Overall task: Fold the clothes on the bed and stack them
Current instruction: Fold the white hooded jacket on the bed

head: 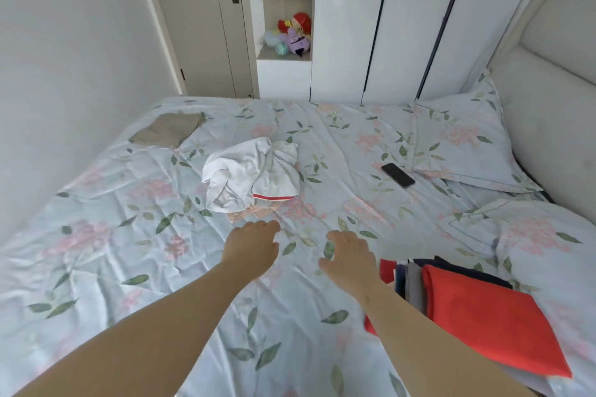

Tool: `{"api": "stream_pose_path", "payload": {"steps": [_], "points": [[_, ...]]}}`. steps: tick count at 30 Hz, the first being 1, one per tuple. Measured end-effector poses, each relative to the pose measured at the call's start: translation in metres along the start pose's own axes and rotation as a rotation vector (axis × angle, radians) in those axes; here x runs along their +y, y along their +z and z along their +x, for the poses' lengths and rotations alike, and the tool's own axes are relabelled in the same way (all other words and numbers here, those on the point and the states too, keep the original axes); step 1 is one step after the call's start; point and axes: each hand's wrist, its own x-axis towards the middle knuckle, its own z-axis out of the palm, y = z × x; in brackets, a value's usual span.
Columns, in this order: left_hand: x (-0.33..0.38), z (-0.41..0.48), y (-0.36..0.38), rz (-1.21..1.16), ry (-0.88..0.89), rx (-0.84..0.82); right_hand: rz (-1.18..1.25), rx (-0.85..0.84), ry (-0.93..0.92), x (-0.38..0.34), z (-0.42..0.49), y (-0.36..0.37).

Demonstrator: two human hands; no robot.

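A crumpled white garment with a red stripe [251, 174] lies in a heap in the middle of the bed [129, 261]. Under its near edge a bit of pink cloth [248, 214] shows. My left hand [251, 248] hovers just short of that heap, fingers relaxed and holding nothing. My right hand [350, 256] is beside it over the sheet, fingers loosely spread, also holding nothing. A stack of folded clothes with a red piece on top [483, 319] sits at the right, by my right forearm. A folded beige garment [167, 129] lies at the far left of the bed.
A black phone [398, 175] lies on the sheet near a floral pillow [461, 142]. The padded headboard [548, 74] is at the right; a wall runs along the left. White wardrobes [371, 26], a door and a shelf with plush toys [295, 32] stand beyond the bed.
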Motion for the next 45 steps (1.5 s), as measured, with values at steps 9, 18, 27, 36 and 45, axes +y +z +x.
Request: {"api": "stream_pose_path", "payload": {"steps": [9, 18, 27, 36, 45], "points": [[-0.072, 0.0, -0.041, -0.008, -0.015, 0.112, -0.086, 0.058, -0.083, -0.078, 0.018, -0.009], [-0.095, 0.012, -0.034, -0.093, -0.128, 0.09, -0.123, 0.007, -0.154, -0.099, 0.055, 0.001], [-0.166, 0.027, -0.01, -0.141, -0.183, -0.004, -0.122, -0.068, -0.096, -0.126, 0.086, 0.042], [-0.27, 0.087, 0.033, -0.17, -0.065, -0.148, -0.085, -0.154, 0.066, -0.19, 0.148, 0.113], [-0.32, 0.176, 0.124, -0.153, 0.035, -0.299, -0.095, -0.258, 0.2, -0.18, 0.216, 0.19]]}}
